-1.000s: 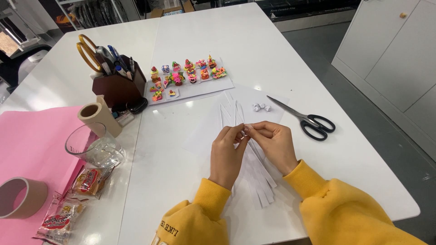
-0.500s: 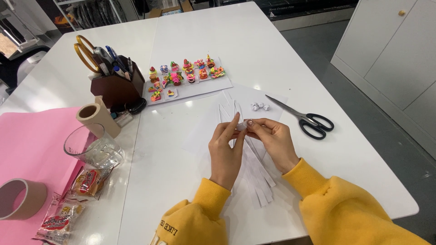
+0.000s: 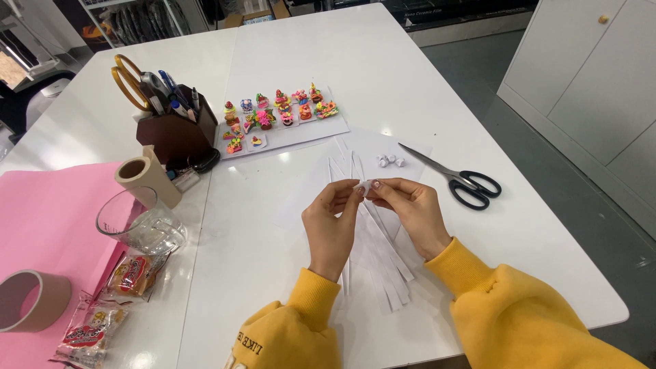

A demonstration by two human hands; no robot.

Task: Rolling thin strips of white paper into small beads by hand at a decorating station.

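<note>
My left hand (image 3: 331, 224) and my right hand (image 3: 412, 211) meet above the white table (image 3: 410, 75), fingertips pinched together on a small folded piece of white paper (image 3: 364, 186). Both arms wear yellow sleeves. Under the hands lie several long white paper strips (image 3: 380, 254) fanned out on a white sheet. Two tiny folded white paper shapes (image 3: 390, 161) rest just beyond the hands. Black-handled scissors (image 3: 460, 180) lie shut to the right of my right hand.
A white card of small colourful stickers (image 3: 277, 116) lies at the back. To the left are a dark pen holder (image 3: 172, 134) with yellow-handled scissors, tape rolls (image 3: 142, 176), a glass cup (image 3: 135, 222), snack packets (image 3: 131, 272) and a pink sheet (image 3: 48, 225).
Both hands have stayed in place over the strips, fingers shifting slightly on the small folded paper. Nothing else on the table has moved.
</note>
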